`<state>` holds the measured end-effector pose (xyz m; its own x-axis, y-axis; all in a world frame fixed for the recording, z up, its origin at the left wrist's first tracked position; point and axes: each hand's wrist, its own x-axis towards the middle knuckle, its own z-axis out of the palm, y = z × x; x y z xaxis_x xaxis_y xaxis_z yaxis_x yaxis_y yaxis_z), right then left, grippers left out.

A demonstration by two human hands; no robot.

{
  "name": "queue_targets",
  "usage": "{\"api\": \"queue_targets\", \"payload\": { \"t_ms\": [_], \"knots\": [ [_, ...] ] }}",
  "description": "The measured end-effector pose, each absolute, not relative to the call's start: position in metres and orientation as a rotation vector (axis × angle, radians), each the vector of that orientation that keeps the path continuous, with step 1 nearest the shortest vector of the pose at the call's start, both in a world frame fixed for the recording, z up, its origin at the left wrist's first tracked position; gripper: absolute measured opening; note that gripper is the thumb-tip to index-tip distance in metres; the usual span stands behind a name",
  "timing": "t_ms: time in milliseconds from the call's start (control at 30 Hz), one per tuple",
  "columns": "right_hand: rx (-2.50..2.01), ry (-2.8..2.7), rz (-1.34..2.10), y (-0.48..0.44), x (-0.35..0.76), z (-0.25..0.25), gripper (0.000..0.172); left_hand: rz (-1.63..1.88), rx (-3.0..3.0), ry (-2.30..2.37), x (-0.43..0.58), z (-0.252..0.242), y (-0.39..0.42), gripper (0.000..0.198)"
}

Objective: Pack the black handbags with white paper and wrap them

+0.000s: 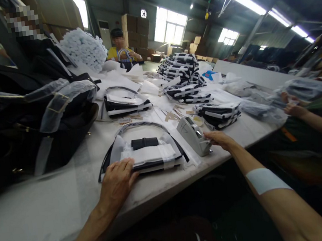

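A black handbag (169,163) with white wrapping and a curved handle lies flat near the table's front edge. My left hand (119,177) rests on its lower left corner, palm down, fingers a little apart. To the right of the bag stands a grey tape dispenser (192,137). My right hand (219,139) is at the dispenser's front end, its fingers pressed together there; what they pinch is too small to make out. A black strap piece (144,142) sits on the bag above the white wrap.
Another wrapped bag (128,106) lies behind. Stacked striped bundles (179,70) stand at centre back, a smaller stack (219,113) nearer. Large black bags (59,141) fill the left. A co-worker's hands (294,106) are at right; another person (124,52) sits across the table.
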<state>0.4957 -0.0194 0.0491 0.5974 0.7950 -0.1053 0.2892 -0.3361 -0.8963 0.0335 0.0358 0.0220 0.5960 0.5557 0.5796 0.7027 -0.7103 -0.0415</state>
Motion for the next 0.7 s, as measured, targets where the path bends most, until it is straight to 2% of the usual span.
{"api": "queue_targets", "payload": {
  "t_ms": [433,700],
  "knots": [
    [-1.754,-0.791,0.676,-0.013,0.479,0.063,0.03,-0.838,-2.578,-1.07,0.036,0.022,0.035,0.03],
    [-1.753,-0.779,0.558,-0.057,0.477,0.086,0.024,-0.81,-2.56,-1.08,0.035,0.019,0.036,0.03]
  ]
}}
